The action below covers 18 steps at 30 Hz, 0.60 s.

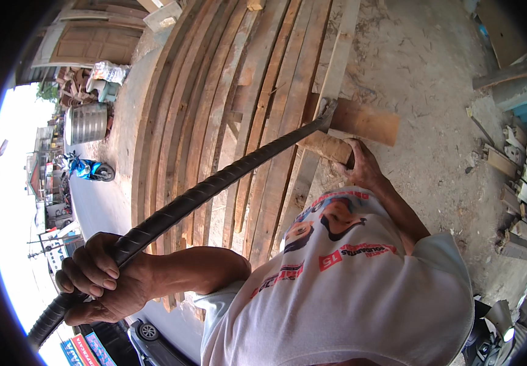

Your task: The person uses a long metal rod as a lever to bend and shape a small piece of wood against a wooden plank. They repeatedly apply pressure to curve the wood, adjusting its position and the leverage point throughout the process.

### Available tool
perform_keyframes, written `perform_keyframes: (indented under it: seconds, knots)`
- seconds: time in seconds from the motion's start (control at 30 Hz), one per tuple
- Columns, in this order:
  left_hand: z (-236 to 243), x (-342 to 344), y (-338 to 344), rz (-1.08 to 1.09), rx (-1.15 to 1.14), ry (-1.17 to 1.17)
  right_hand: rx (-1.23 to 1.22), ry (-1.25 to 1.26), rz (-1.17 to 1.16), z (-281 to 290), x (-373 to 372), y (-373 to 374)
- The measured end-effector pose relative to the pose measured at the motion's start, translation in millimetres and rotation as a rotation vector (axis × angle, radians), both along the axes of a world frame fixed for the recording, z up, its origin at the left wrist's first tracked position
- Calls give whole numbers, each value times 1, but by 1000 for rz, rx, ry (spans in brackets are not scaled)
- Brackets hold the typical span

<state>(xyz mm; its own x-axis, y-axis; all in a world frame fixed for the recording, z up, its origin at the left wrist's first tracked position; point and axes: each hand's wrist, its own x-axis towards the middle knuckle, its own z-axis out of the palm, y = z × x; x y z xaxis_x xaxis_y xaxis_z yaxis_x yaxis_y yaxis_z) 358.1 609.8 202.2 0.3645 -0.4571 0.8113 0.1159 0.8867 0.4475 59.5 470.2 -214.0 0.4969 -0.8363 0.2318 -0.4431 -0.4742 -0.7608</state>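
My left hand (102, 277) is closed around the lower part of a long dark pry bar (215, 180) with ribs like rebar. The bar slants up to the right, and its flattened far end lies against a narrow timber plank (343, 49). Close to that end, my right hand (366, 165) grips the near end of a short wooden block (326, 147), which sits against the plank's side. Part of the right fingers is hidden behind the block. A short reddish-brown board (367, 122) lies beside the bar's tip, partly under the plank.
Several long timber planks (215, 91) run side by side in front of me. Scrap wood (526, 183) is piled along the right. At the left, a blue motorbike (89, 168) and a ribbed metal tank (86, 124) stand by the road; a dark car (154, 335) is at lower left.
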Motion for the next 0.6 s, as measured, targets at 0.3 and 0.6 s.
perform_keyframes:
  seconds: [0.3, 0.6]
  knots:
    - [19, -34, -7, -133, -47, -85, -39, 60, -60, 10, 40, -11]
    - [-64, -61, 89, -76, -109, -31, -10, 212, -135, 30, 77, -11]
